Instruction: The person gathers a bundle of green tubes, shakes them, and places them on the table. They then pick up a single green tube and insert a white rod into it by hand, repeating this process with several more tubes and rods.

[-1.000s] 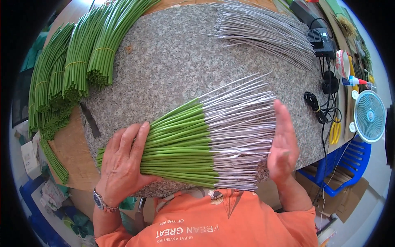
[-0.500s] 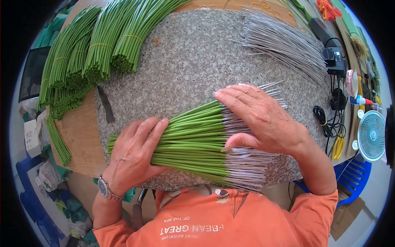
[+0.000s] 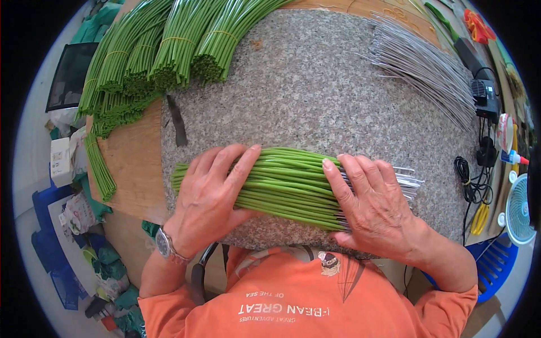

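Note:
A bundle of green plastic-coated stems (image 3: pixel 290 188) with bare silvery wire ends (image 3: pixel 407 181) lies crosswise near the front edge of the stone slab. My left hand (image 3: pixel 211 188) is wrapped over the bundle's left part, a watch (image 3: pixel 164 243) on its wrist. Over the right part, where green gives way to wire, my right hand (image 3: pixel 372 200) is closed round the bundle with its thumb on the near side. The undersides of the stems and the fingers' far ends are partly hidden.
Several banded bundles of green stems (image 3: pixel 180 42) lie at the back left, a small one (image 3: pixel 100 166) at the left edge. Loose grey wires (image 3: pixel 422 65) are at the back right. A dark strip (image 3: pixel 177 121) lies on the speckled slab (image 3: pixel 304 84). Cables (image 3: pixel 470 174), yellow-handled scissors (image 3: pixel 480 218) and a fan (image 3: pixel 521 208) sit at right.
My right hand has come down from a spread pose and closed round the bundle. The fanned stems are squeezed narrower. The whole view has shifted, with surroundings moving right in the picture.

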`<state>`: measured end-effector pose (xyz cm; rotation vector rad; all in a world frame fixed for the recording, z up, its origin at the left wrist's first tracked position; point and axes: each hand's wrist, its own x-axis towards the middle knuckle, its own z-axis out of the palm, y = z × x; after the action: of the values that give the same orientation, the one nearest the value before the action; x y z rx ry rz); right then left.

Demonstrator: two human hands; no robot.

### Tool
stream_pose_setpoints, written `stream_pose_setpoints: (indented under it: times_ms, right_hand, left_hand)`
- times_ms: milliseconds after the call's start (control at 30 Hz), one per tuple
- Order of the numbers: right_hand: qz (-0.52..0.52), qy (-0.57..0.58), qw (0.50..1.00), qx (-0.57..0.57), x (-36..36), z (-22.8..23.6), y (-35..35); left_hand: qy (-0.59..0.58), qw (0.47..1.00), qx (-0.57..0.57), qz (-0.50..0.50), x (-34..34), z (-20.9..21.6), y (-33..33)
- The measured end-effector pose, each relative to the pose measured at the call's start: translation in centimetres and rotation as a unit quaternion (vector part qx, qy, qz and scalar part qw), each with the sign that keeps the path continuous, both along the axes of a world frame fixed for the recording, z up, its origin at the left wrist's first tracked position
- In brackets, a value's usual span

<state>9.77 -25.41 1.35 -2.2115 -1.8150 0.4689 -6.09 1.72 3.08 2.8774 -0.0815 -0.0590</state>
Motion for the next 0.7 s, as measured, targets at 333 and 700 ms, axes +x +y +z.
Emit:
stream_pose_setpoints:
  times_ms: [333,700]
  right_hand:
    - [0.011,-0.043,0.998,0.039,0.6,-0.4,2.1]
    - [-0.013,0.038,0.998,0.045,1.5,-1.4,2.9]
  left_hand:
    - [0.21,0.616,-0.679,0.339,-9.6,-0.9,-7.8]
    - [0.074,0.288,-0.907,0.298,-4.3,-2.2,-9.4]
